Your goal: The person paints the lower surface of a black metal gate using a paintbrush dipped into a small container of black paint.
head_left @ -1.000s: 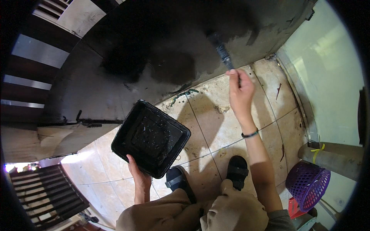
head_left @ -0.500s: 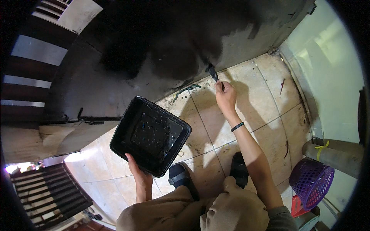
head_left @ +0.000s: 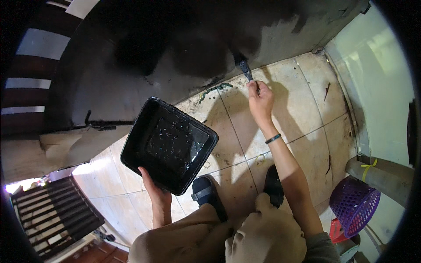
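Note:
A square black paint tray with wet black paint in its bottom is held in my left hand, thumb over the near rim, the other fingers hidden beneath. Between the fingers of my right hand is the handle of a paintbrush, its bristles dark with paint. The bristles press against the lower part of a dark panel, just above the floor. Uneven black paint covers much of this panel, and greyer surface shows toward its right end. A dark band circles my right wrist.
Below me lies a tiled floor with dark specks and a dark green strip beside the panel. At right stand a pale green wall, a pipe with yellow tie and a purple basket. A slatted rack is at lower left.
In the picture, the brush, my right hand and the panel's lower edge sit slightly higher, as the view has shifted. The tray is up a little too. Both hands keep their hold.

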`<state>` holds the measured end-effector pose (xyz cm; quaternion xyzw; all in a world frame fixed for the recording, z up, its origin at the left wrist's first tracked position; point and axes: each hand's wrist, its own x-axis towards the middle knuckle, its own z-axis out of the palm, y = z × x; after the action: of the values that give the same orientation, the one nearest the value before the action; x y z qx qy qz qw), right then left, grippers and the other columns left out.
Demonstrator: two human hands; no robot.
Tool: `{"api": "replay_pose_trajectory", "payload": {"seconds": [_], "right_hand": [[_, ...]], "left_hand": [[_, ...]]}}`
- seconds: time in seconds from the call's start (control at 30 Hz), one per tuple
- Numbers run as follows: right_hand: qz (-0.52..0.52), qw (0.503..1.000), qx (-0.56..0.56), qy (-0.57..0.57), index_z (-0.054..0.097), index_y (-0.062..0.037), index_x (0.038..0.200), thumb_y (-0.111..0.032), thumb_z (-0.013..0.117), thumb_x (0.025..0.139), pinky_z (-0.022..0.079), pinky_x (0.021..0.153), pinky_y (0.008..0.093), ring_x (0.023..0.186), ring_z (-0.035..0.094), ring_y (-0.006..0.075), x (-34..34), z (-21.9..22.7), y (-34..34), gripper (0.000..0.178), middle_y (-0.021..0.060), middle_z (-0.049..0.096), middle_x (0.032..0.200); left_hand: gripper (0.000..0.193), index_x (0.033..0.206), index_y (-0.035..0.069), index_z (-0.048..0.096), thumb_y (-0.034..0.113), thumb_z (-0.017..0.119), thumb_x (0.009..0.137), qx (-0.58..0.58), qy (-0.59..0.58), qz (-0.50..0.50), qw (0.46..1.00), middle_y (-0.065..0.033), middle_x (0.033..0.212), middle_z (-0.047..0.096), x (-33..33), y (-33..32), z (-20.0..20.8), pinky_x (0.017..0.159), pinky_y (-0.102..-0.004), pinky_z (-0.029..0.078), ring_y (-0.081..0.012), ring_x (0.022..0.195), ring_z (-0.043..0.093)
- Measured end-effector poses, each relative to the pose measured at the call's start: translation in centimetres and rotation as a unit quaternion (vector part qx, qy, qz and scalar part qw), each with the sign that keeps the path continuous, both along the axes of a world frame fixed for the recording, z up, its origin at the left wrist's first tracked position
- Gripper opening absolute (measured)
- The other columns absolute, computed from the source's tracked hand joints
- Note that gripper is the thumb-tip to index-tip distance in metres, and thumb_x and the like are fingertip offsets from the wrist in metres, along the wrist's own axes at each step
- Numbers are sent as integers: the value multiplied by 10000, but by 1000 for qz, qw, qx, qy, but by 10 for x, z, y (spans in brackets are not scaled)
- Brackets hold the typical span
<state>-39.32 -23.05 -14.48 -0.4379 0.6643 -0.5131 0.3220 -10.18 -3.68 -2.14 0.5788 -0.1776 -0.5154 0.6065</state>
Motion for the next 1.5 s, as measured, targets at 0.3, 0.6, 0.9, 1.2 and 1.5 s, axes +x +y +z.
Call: {"api": "replay_pose_trajectory", "payload": {"seconds": [0.3, 0.6, 0.9, 1.2, 1.5], "right_hand": [[3, 992, 74, 100, 709, 11, 855, -237, 612, 956, 455, 597, 423, 609, 625, 333, 10, -34, 6, 285, 186, 654, 679], [-62, 997, 47, -26, 689, 30, 827, -266, 628, 963, 420, 549, 393, 556, 585, 217, 10, -66, 29, 331, 141, 619, 605], [-35, 999, 28, -13, 689, 32, 827, -269, 649, 943, 445, 574, 400, 568, 596, 264, 27, -34, 21, 325, 188, 632, 645], [-4, 999, 39, -2, 692, 27, 822, -298, 645, 942, 444, 585, 442, 597, 609, 360, 40, -51, 9, 349, 209, 637, 656], [6, 997, 60, -39, 693, 34, 808, -300, 648, 948, 444, 590, 419, 588, 603, 313, 44, -69, 2, 365, 207, 650, 667]], "left_hand": [[811, 1555, 53, 305, 633, 440, 1004, -11, -24, 2, 1000, -111, 1588, 365, 5, 5, 11, 1210, -426, 279, -290, 1451, 360], [838, 1584, 63, 231, 618, 462, 1000, -12, -20, 7, 1000, -137, 1619, 293, 13, 10, 16, 1208, -462, 294, -333, 1461, 339], [841, 1585, 80, 234, 627, 470, 993, -17, -32, 23, 999, -145, 1618, 291, 27, 19, 19, 1199, -474, 313, -340, 1452, 353], [866, 1589, 79, 223, 637, 485, 982, -15, -30, 18, 999, -143, 1623, 281, 26, 18, 17, 1199, -481, 313, -349, 1465, 332], [847, 1584, 69, 240, 624, 478, 991, -20, -22, 30, 999, -142, 1619, 295, 28, 18, 16, 1198, -473, 315, -344, 1457, 347]]}}
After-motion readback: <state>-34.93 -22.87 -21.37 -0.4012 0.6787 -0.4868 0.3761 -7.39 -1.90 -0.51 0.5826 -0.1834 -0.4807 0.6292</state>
